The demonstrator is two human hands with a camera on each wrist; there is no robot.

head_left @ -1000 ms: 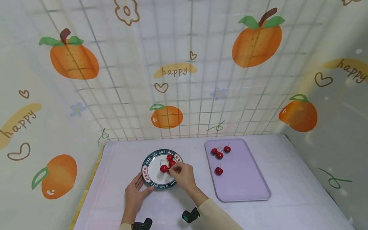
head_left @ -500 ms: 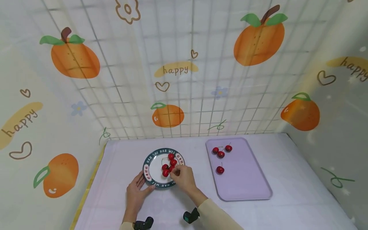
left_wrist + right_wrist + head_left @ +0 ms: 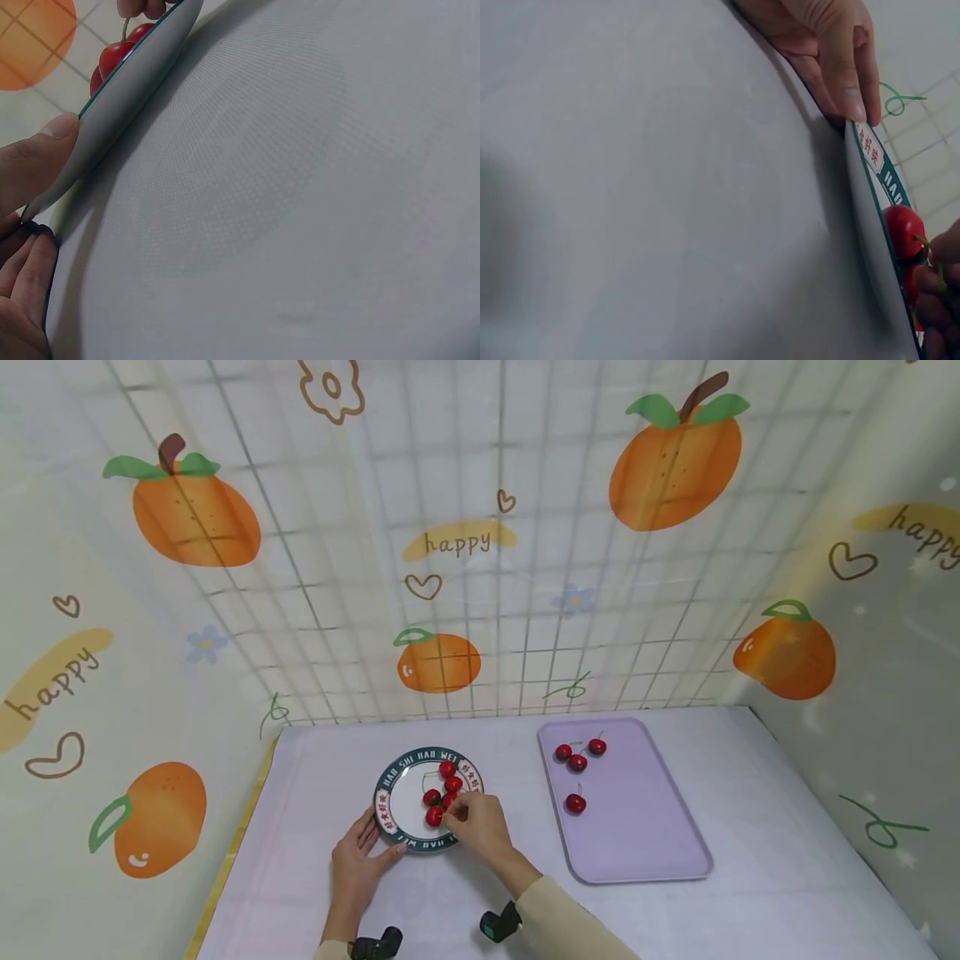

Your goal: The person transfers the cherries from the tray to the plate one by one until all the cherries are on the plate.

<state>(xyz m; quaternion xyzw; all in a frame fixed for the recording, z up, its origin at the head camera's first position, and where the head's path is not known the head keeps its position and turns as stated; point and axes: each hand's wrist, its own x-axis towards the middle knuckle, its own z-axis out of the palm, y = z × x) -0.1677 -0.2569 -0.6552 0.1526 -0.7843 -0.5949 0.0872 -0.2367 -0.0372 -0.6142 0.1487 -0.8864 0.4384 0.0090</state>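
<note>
Head view is showing the plate (image 3: 393, 771) on the left half of the tabletop (image 3: 510, 760), with five visible red cherries (image 3: 447, 769) lying mostly toward its right side. The right hand (image 3: 483, 831) is pinching, with fingertips nearly together, the stem (image 3: 921, 240) of the lowest cherry (image 3: 433, 817), which is sitting toward the near edge of the plate. The left hand (image 3: 356, 868) is holding the rim at its near left side, the thumb spread away from the other fingers. For doing this step well, which I judge to be placing the cherry, the right fingertips should be opening softly only when the fruit is resting firmly, and the left hand should be steadying the rim without tipping it. Only the head view is giving the lilac tray (image 3: 637, 827), where four other cherries (image 3: 575, 803) are lying: three near its far left corner, one beside its left edge. Right wrist view is revealing the stem running to the fingertips, while left wrist view is exposing the plate's pale outer side. Whether the pinched cherry is touching the plate, I cannot tell.
</note>
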